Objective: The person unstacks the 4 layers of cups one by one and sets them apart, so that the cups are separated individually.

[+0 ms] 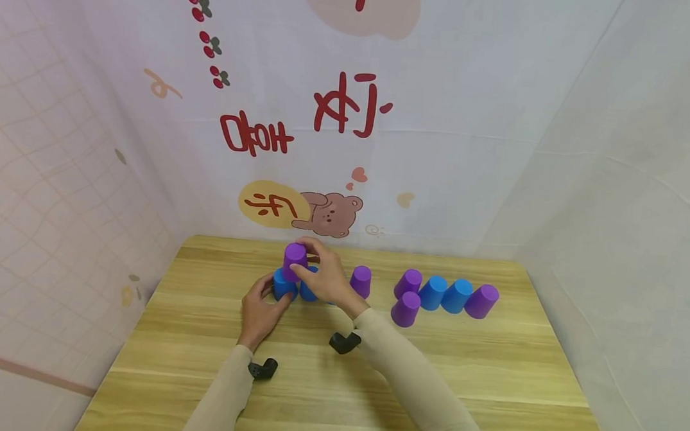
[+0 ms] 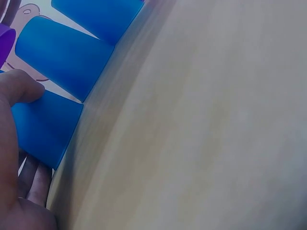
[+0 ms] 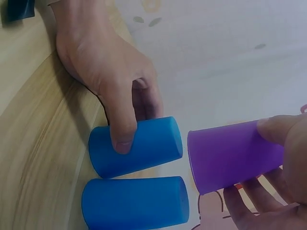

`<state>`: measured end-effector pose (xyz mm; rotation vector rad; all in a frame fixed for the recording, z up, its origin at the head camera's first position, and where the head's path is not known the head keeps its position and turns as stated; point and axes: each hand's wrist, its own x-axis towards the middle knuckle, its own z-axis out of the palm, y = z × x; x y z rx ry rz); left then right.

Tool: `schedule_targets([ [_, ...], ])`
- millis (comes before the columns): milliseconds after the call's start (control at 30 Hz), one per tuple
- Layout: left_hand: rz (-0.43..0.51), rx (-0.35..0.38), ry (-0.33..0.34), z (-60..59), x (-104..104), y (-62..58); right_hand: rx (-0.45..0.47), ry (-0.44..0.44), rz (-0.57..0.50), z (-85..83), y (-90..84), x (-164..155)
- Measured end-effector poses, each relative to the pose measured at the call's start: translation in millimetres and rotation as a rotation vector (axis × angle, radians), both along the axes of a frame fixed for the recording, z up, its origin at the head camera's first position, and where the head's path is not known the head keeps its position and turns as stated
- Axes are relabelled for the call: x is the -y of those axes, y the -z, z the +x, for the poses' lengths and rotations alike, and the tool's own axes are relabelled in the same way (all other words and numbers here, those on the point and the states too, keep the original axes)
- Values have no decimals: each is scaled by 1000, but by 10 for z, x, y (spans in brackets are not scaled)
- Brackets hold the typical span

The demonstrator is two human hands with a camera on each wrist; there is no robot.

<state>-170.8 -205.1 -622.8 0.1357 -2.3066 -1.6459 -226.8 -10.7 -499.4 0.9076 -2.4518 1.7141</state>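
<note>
My left hand (image 1: 262, 307) grips a blue cup (image 1: 284, 286) standing upside down at the left end of a row, thumb on one side and fingers round the other. Above it my right hand (image 1: 326, 274) holds a purple cup (image 1: 295, 259) between thumb and fingers. In the right wrist view this purple cup (image 3: 230, 155) has its wide rim facing the narrow end of the gripped blue cup (image 3: 144, 146), with a gap between them. Another blue cup (image 3: 136, 203) stands right beside the gripped one. A third blue cup shows past it in the left wrist view.
Right of my right hand stands a purple cup (image 1: 361, 282). Farther right are two purple cups (image 1: 406, 309), one in front of the other, then two blue cups (image 1: 456, 295) and a purple cup (image 1: 482, 302). A printed cloth wall (image 1: 450, 181) rises behind the wooden table (image 1: 477, 375).
</note>
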Motion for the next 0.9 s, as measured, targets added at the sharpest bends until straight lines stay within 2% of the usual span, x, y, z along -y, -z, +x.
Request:
schedule_targets([
  [167, -4, -5, -4, -10, 1, 16, -4, 1, 16, 22, -46, -64],
  [367, -10, -7, -2, -8, 4, 21, -1, 41, 43, 75, -82, -187],
  [667, -18, -8, -13, 0, -13, 16, 7, 82, 16, 168, -103, -394],
  [900, -13, 9, -6, 8, -5, 25, -26, 125, -1, 251, -123, -541],
])
